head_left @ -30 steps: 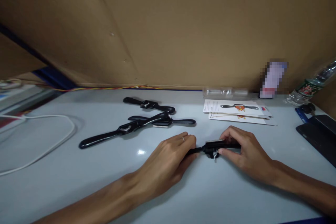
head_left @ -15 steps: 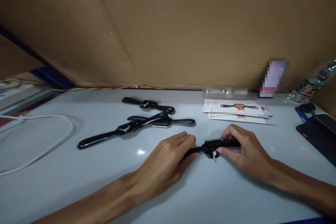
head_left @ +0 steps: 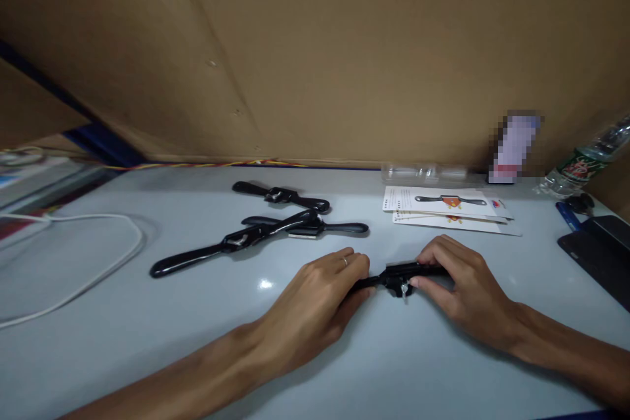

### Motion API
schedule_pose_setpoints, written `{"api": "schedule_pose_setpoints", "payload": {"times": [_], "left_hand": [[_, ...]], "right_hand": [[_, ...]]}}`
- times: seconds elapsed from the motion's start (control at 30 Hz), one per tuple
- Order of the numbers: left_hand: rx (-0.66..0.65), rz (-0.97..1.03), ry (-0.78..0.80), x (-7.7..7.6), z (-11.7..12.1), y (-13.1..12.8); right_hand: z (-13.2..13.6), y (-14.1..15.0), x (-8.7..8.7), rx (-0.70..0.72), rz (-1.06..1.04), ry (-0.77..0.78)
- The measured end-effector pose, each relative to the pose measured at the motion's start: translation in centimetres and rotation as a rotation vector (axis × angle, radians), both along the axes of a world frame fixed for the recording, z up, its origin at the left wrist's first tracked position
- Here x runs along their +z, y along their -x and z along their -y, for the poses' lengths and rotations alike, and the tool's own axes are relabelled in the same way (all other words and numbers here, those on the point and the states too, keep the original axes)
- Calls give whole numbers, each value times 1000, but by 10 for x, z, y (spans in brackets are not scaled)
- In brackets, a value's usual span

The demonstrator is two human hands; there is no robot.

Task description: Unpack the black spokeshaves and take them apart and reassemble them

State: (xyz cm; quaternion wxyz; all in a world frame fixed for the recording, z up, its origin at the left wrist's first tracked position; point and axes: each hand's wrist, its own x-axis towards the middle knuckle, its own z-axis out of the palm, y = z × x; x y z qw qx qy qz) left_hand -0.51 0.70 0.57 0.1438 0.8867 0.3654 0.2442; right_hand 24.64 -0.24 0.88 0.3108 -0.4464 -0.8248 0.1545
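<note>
A black spokeshave (head_left: 394,275) lies across the pale table (head_left: 147,341) just in front of me, and both hands grip it. My left hand (head_left: 319,302) is closed round its left handle. My right hand (head_left: 462,289) covers the right handle, with thumb and fingertips pinched at the small silver screw on the middle body. Three more black spokeshaves lie further back: a long one (head_left: 221,249), one (head_left: 325,228) crossing behind it, and one (head_left: 280,195) nearer the wall.
Printed cards (head_left: 443,209) showing the tool lie at the back right, with clear plastic packaging (head_left: 428,174) behind them. A plastic bottle (head_left: 585,157), a blue pen (head_left: 568,215) and a dark phone (head_left: 598,252) are at the right. A white cable (head_left: 98,269) loops at the left. A cardboard wall (head_left: 319,46) closes the back.
The held spokeshave has turned slightly between my hands and my right fingers have shifted a little on the screw. The other tools have not moved.
</note>
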Motion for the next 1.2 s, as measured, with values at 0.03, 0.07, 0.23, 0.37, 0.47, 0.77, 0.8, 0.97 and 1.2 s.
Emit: {"api": "schedule_pose_setpoints", "payload": {"times": [0.03, 0.07, 0.23, 0.37, 0.47, 0.77, 0.8, 0.97, 1.2], "left_hand": [[-1, 2, -4, 0, 0, 0], [-4, 5, -6, 0, 0, 0], [-9, 10, 3, -1, -1, 0], [-3, -4, 11, -1, -2, 1], [-7, -7, -1, -1, -2, 1], [-40, -26, -98, -1, 0, 1], [-44, -26, -109, -1, 0, 1], [-69, -33, -152, 0, 0, 0], [-64, -28, -145, -1, 0, 1]], "right_hand": [[0, 0, 0, 9, 10, -23], [1, 0, 0, 14, 18, -38], [0, 0, 2, -59, 26, 55], [-2, 1, 4, -69, 57, 94], [-2, 1, 5, -44, 42, 97], [-13, -2, 18, 2, -248, 434], [-14, -3, 19, -3, -274, 470], [-15, -4, 19, -12, -305, 534], [-11, -3, 18, 22, -214, 365]]}}
